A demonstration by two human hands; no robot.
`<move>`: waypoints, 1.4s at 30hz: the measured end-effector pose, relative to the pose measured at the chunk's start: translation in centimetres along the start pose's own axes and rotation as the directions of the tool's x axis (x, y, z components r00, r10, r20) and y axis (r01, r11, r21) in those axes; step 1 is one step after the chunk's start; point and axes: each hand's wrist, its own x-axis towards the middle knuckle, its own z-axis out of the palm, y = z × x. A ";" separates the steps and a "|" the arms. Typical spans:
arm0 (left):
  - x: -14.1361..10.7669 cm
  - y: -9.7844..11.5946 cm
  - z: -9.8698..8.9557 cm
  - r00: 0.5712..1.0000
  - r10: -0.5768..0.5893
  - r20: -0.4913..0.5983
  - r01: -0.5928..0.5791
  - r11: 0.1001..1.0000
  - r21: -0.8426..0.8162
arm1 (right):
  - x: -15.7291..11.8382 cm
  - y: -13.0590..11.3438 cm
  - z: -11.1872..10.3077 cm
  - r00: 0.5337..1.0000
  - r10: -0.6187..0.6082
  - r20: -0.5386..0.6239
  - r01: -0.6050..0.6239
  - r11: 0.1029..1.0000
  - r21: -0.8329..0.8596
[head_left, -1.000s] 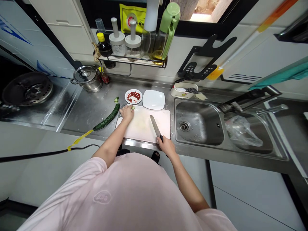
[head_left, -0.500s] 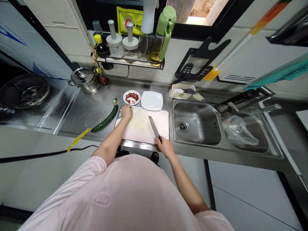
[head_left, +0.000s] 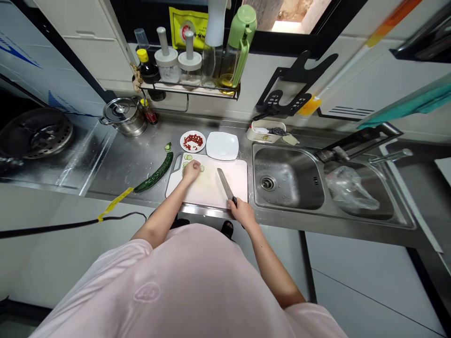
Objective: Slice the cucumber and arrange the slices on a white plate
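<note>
My right hand [head_left: 242,212] is wrapped around the black handle of a kitchen knife [head_left: 224,183], whose blade rests over the white cutting board [head_left: 211,192] and points away from me. Over the board's left half, my left hand [head_left: 192,171] has its fingers closed, with a pale green cucumber slice [head_left: 202,168] at the fingertips. Several more cucumber slices [head_left: 188,157] lie at the board's upper left, partly behind that hand. Left of the board lies a dark green cucumber [head_left: 155,174], with a cut-off cucumber end [head_left: 168,146] just beyond it.
Behind the board stand a small plate of chopped red pieces [head_left: 192,149] and a white square plate [head_left: 221,146]. The sink [head_left: 289,188] is to the right. A lidded steel pot [head_left: 125,119] stands at the back left, below a rack [head_left: 190,89] of bottles and jars.
My left hand has moved right and nearer to me, and slices now show on the board's upper left. The right hand and knife have stayed in place.
</note>
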 end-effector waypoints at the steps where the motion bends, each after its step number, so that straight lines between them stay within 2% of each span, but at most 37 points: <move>1: -0.4 0.0 0.3 1.000 0.005 0.020 -0.005 1.000 0.004 | 0.0 0.0 0.0 1.000 -0.002 -0.004 0.002 1.000 -0.001; 7: -2.1 -0.2 1.2 0.996 0.040 0.083 -0.048 0.994 0.095 | -0.3 -0.6 -0.5 1.000 0.003 0.008 -0.003 1.000 -0.010; 13: -2.3 -0.5 1.3 0.992 0.130 -0.004 -0.127 0.973 0.191 | -1.3 -2.0 -0.7 0.997 -0.063 0.044 0.064 0.998 -0.016; 28: -1.5 -0.7 1.6 0.997 0.070 -0.007 -0.067 0.974 0.217 | -1.6 -2.4 -0.5 0.993 -0.105 0.059 0.109 0.992 -0.064; 42: -1.1 -0.6 1.3 0.998 0.017 0.057 -0.030 0.969 0.246 | -1.6 -2.5 -1.6 0.983 -0.156 0.098 0.168 0.976 -0.138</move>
